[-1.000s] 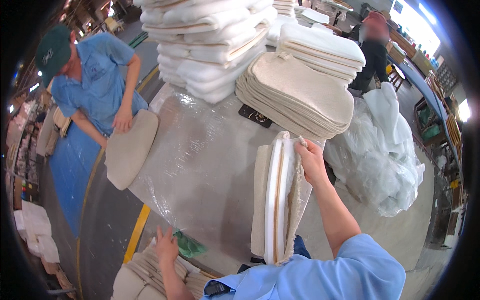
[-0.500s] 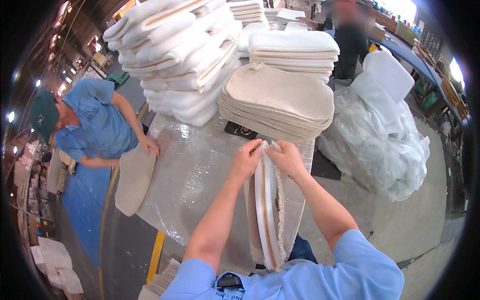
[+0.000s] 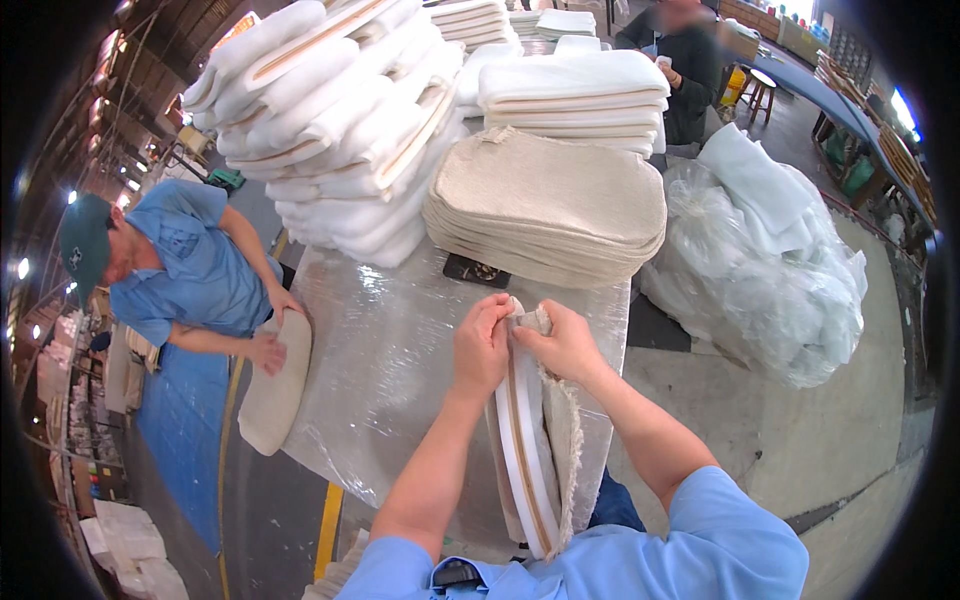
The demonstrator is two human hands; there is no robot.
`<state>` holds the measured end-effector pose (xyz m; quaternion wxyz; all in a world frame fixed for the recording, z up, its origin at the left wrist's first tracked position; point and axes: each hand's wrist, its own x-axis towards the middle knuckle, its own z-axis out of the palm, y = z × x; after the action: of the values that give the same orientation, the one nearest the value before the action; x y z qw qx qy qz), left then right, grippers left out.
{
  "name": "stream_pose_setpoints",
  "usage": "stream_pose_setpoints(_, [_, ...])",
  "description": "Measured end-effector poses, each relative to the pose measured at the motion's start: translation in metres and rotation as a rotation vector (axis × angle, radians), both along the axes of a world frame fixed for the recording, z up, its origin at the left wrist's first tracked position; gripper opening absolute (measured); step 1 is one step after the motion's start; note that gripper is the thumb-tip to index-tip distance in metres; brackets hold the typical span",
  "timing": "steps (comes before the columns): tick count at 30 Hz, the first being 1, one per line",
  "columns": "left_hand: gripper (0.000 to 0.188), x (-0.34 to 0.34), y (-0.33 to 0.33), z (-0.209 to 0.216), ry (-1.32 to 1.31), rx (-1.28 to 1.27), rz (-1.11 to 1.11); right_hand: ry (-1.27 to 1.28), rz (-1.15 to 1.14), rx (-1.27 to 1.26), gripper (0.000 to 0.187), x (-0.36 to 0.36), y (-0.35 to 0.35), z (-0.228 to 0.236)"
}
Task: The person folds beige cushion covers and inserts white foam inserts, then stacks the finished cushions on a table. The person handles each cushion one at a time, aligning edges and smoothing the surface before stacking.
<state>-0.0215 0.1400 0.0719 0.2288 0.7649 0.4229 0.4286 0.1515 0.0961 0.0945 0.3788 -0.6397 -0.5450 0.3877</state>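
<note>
A long beige fabric cover (image 3: 568, 440) hangs between my arms, running from the tabletop toward my body. Inside it sits a white layered pad (image 3: 518, 450) with a brown strip along its edge. My left hand (image 3: 482, 348) pinches the cover's far end. Close beside it, my right hand (image 3: 566, 342) grips the frayed right edge of the cover, thumb pointing left. Both hands are closed, and the cover gapes open along the pad. Just beyond them lies a stack of beige covers (image 3: 545, 190).
Tall piles of folded white padding (image 3: 340, 130) and more white pads (image 3: 570, 90) stand at the back. Clear plastic wraps the table (image 3: 370, 350). A bulky plastic bag (image 3: 750, 280) is on the right. At left, a co-worker (image 3: 190, 260) handles a beige piece (image 3: 275, 385); another person (image 3: 685, 75) is behind.
My hands have come slightly nearer to me, and the cover's right side has spread wider from the pad. The co-worker's nearer hand now lies on the beige piece. The far person has shifted.
</note>
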Motion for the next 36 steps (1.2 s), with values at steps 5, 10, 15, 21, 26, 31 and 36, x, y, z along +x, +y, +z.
stream_pose_setpoints(5, [0.014, 0.008, -0.002, -0.004, -0.070, 0.002, 0.033, -0.021, 0.174, -0.047, 0.038, 0.006, 0.012, -0.007])
stream_pose_setpoints(10, [0.015, 0.007, -0.004, -0.014, -0.115, -0.026, 0.053, -0.158, 0.345, 0.157, 0.031, 0.004, 0.016, -0.008])
stream_pose_setpoints(15, [0.015, 0.004, -0.016, -0.035, -0.314, -0.058, 0.083, -0.317, 0.568, 0.247, 0.022, 0.003, 0.014, -0.005])
stream_pose_setpoints(21, [0.014, 0.004, -0.030, -0.044, -0.452, -0.128, 0.092, -0.273, 0.691, 0.355, 0.017, 0.004, 0.003, 0.007])
stream_pose_setpoints(26, [0.011, -0.004, -0.031, -0.043, -0.487, -0.138, 0.116, -0.128, 0.669, 0.271, 0.021, 0.000, 0.008, 0.008])
stream_pose_setpoints(31, [0.008, -0.017, -0.036, -0.032, -0.399, -0.093, 0.148, 0.588, 0.225, 0.235, 0.047, 0.013, 0.051, -0.043])
stream_pose_setpoints(36, [0.008, -0.025, -0.037, -0.028, -0.354, -0.075, 0.178, 0.715, 0.334, 0.334, 0.051, -0.031, 0.082, -0.069])
